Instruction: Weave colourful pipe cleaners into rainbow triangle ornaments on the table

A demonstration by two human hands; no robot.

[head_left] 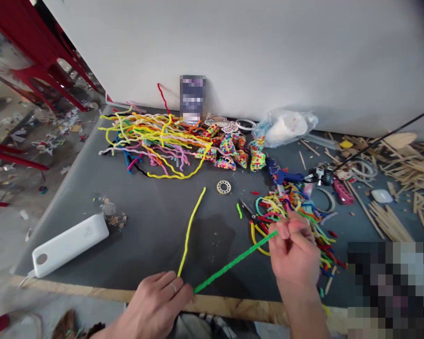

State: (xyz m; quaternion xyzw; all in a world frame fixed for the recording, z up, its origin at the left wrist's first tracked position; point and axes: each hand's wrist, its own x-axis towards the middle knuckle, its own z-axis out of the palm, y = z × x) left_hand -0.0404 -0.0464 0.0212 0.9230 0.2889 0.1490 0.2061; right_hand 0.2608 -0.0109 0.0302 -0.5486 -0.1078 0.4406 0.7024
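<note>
The green pipe cleaner [235, 262] runs taut between your two hands, just above the near edge of the table [155, 235]. Your right hand [295, 256] has its grip pinched shut on the upper end, fingers curled together over a heap of short coloured offcuts [297, 207]. Your left hand [155, 306] grips the lower end, fingertips closed on it, and the same fingers hold the near end of a yellow pipe cleaner [191, 228], which lies straight on the table, pointing away from you. Beyond it sits a small round ring [224, 187]. A white power bank [69, 244] lies to your left. A big tangle of pipe cleaners [151, 141] is piled near the wall, and a blue glue gun [281, 175] lies to its right.
</note>
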